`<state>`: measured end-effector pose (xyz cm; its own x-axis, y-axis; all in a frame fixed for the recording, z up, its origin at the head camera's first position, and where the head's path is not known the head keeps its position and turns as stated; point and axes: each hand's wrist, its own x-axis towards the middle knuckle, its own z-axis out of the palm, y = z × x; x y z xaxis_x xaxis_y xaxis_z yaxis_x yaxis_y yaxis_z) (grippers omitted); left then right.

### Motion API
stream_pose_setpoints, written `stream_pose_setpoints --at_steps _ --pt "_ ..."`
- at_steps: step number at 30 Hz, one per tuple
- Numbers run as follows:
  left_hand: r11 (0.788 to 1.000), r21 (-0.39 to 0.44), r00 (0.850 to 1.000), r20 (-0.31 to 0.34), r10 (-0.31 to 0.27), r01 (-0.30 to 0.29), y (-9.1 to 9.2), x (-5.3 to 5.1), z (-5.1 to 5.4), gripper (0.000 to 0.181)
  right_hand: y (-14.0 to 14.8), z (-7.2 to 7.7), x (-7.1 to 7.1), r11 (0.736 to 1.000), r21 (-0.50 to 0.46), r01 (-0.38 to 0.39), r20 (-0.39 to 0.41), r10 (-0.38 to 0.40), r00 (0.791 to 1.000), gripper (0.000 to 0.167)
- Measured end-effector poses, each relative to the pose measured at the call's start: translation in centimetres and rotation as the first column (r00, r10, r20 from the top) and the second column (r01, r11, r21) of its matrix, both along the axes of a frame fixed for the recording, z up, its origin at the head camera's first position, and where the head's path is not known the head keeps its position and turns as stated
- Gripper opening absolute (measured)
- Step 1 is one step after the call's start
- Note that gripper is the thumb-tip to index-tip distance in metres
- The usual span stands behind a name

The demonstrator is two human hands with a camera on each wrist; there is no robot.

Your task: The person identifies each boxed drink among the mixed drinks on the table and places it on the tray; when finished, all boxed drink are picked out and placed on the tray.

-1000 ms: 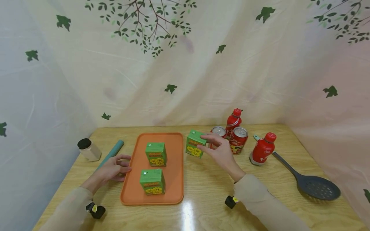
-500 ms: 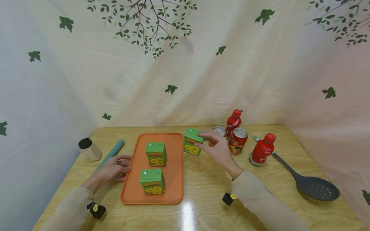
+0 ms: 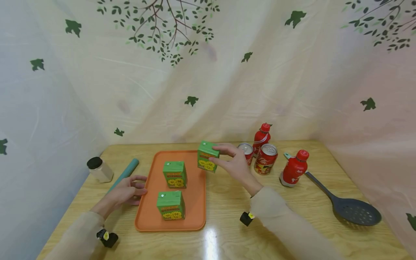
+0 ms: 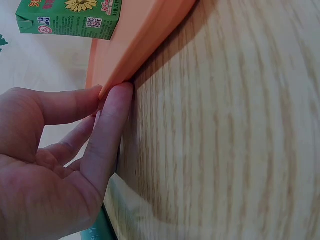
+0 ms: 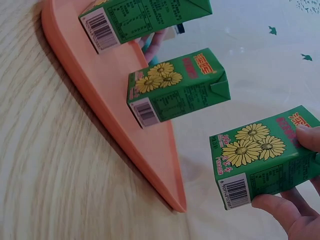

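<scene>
In the head view my right hand (image 3: 235, 164) pinches a green drink carton (image 3: 208, 156) with yellow flowers between thumb and fingers. The carton is held up over the right rim of the orange tray (image 3: 196, 213), near its far corner. Two matching cartons stand upright on the tray, a far one (image 3: 174, 174) and a near one (image 3: 170, 206). At the tray's left rim is my left hand (image 3: 125, 191); the left wrist view has its thumb and a finger (image 4: 112, 115) pinching the tray edge. The held carton (image 5: 255, 150) appears clearly in the right wrist view.
Left of the tray lie a teal rod (image 3: 125, 173) and a black-lidded jar (image 3: 100, 169). At right stand two red cans, the nearer (image 3: 265, 160) in front of a red bottle (image 3: 261, 136). Another red bottle (image 3: 294, 169) and a dark slotted spatula (image 3: 354, 211) are farther right.
My right hand has carried the held carton leftward and slightly up, from beside the tray to over its right rim. The left hand stays at the tray's left edge.
</scene>
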<state>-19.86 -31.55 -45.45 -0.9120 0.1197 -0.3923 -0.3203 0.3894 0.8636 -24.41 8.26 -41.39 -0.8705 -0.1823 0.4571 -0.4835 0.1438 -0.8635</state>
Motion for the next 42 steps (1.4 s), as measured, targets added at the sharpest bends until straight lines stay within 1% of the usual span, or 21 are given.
stream_pose_setpoints --at_steps 5,7,10,14,18,19,21,25,31,37,42 --pt "1.0 0.009 1.0 0.006 0.012 -0.012 0.2 0.1 0.1 0.058 -1.2 -0.5 -0.4 1.0 0.004 0.009 0.019 -0.01 1.0 0.034" --pt "1.0 0.011 1.0 0.0 0.004 -0.004 0.3 0.2 0.2 0.06 -1.8 -0.6 -0.7 1.0 0.008 0.006 0.019 -0.006 1.0 0.034" --pt "1.0 0.011 1.0 -0.003 0.002 -0.002 0.2 0.3 0.3 0.061 -2.7 -0.8 -1.2 1.0 0.007 -0.015 0.017 0.015 1.0 0.035" --pt "1.0 0.012 1.0 -0.006 -0.009 0.009 0.2 0.3 0.2 0.062 -4.0 -1.1 -2.1 0.999 0.006 -0.051 0.039 0.051 0.998 0.034" --pt "1.0 0.022 1.0 -0.006 -0.002 0.002 0.1 0.2 0.2 0.06 -5.2 -1.4 -3.1 0.994 0.038 -0.106 0.069 0.103 0.992 0.034" --pt "1.0 0.023 1.0 -0.009 -0.01 0.01 0.0 0.2 0.1 0.061 -5.5 -1.4 -3.3 0.992 0.055 -0.112 0.078 0.108 0.991 0.034" --pt "1.0 0.03 1.0 -0.002 -0.003 0.003 0.0 0.1 0.2 0.061 -6.1 -1.5 -3.7 0.99 0.085 -0.112 0.1 0.104 0.99 0.035" --pt "0.999 0.031 1.0 -0.001 -0.015 0.015 0.0 0.2 0.2 0.063 -7.1 -1.5 -4.3 0.989 0.109 -0.095 0.138 0.08 0.987 0.033" --pt "1.0 0.025 1.0 -0.004 -0.006 0.006 -0.1 0.2 -0.1 0.062 -8.4 -1.9 -5.1 0.989 0.103 -0.11 0.162 0.093 0.982 0.031" --pt "1.0 0.024 1.0 -0.002 0.0 0.0 0.0 0.2 0.1 0.059 -9.2 -2.1 -5.5 0.985 0.119 -0.123 0.19 0.099 0.977 0.03" --pt "1.0 0.029 1.0 0.006 -0.005 0.005 -0.1 0.2 0.2 0.06 -9.9 -2.1 -5.8 0.988 0.084 -0.126 0.212 0.106 0.971 0.031"
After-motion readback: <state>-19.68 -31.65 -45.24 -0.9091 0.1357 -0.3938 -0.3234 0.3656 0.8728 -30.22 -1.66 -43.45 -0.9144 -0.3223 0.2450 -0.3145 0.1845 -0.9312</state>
